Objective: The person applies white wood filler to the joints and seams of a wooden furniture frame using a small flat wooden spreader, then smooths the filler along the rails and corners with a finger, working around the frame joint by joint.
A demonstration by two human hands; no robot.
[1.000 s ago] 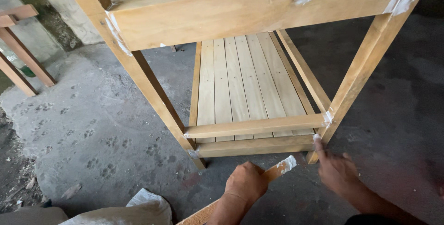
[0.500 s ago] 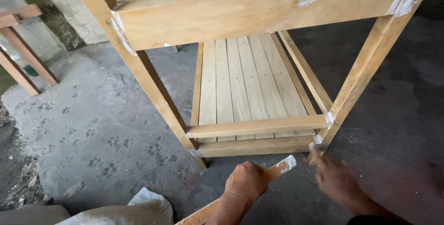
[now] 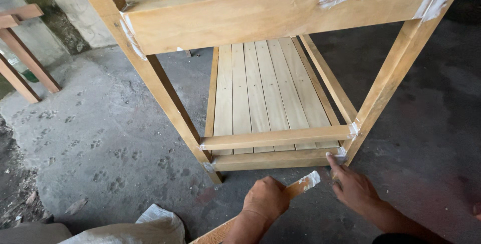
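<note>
A wooden slatted shelf unit (image 3: 270,98) stands on the concrete floor, with white filler smeared at its joints. My left hand (image 3: 265,199) grips a flat wooden stick (image 3: 300,186) whose tip carries white filler, held low in front of the bottom rail. My right hand (image 3: 353,186) reaches to the lower right corner joint (image 3: 345,151), its index finger pressing on the white filler there.
A crumpled pale sack (image 3: 145,226) lies at the lower left. Another wooden frame (image 3: 22,53) stands at the far left by the wall. The grey concrete floor (image 3: 100,133) shows paw prints and debris.
My right hand has moved up and left, bringing its index finger onto the lower right joint. The left hand with the stick has stayed nearly still.
</note>
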